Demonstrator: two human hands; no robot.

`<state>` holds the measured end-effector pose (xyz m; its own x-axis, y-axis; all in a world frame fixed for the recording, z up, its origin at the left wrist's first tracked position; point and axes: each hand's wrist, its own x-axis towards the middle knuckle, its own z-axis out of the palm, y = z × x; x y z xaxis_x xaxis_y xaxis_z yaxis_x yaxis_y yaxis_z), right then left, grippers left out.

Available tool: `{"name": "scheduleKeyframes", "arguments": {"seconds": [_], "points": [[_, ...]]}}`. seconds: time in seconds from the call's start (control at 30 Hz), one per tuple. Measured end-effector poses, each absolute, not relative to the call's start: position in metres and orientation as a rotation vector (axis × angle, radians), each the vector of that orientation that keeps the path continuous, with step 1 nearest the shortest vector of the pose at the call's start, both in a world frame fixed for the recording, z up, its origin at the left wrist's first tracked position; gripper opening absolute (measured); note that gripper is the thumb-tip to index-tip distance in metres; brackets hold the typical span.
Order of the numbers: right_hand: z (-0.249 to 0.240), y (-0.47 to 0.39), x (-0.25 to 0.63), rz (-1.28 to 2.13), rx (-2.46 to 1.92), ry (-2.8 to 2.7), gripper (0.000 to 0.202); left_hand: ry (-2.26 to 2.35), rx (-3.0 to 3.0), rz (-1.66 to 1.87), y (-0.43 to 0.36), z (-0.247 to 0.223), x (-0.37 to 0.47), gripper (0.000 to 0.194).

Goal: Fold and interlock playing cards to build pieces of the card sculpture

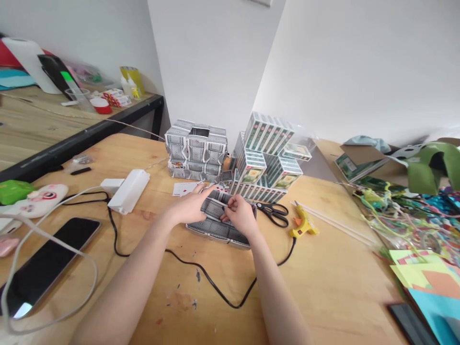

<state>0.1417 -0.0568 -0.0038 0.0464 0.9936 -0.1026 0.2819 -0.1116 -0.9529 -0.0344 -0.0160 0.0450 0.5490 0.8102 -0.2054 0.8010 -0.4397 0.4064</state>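
A low, open box built of grey-backed playing cards (pixel 215 231) lies on the table in front of me. My left hand (pixel 189 207) grips its left end, with fingers along the far side and thumb toward the inside. Over the right part of the box, my right hand (pixel 240 214) is closed, fingertips pinched together inside; what they pinch is too small to make out. Loose face-up playing cards (pixel 185 188) lie just behind my left hand. Farther back stands a taller grey card structure (pixel 197 152) with an opening in its top.
Stacked green-and-white card packs (pixel 268 139) stand behind the box. Black-handled scissors (pixel 276 213) and a yellow glue gun (pixel 303 223) lie right; its black cable (pixel 204 273) crosses in front. A white power adapter (pixel 129 190) and phone (pixel 53 258) lie left, craft scraps (pixel 406 220) far right.
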Motion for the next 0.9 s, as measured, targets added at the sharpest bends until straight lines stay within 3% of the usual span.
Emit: {"name": "scheduleKeyframes", "arguments": {"seconds": [0.1,0.3,0.4,0.63,0.9], "points": [[-0.002,-0.057,0.143,1.006,-1.565,-1.48,0.014,1.28,2.321,0.065,-0.02,0.047,-0.032,0.086],[0.003,-0.059,0.142,0.934,-1.521,-1.652,0.026,1.318,2.413,0.119,-0.021,0.036,-0.025,0.041],[0.004,-0.059,0.142,0.946,-1.511,-1.674,0.034,1.356,2.436,0.141,-0.018,0.032,-0.026,0.03],[0.007,-0.06,0.141,0.838,-1.629,-1.697,0.019,1.394,2.519,0.166,-0.011,0.028,-0.027,0.017],[0.006,-0.062,0.143,0.836,-1.522,-1.851,0.034,1.438,2.446,0.066,-0.01,0.034,-0.029,0.026]]}}
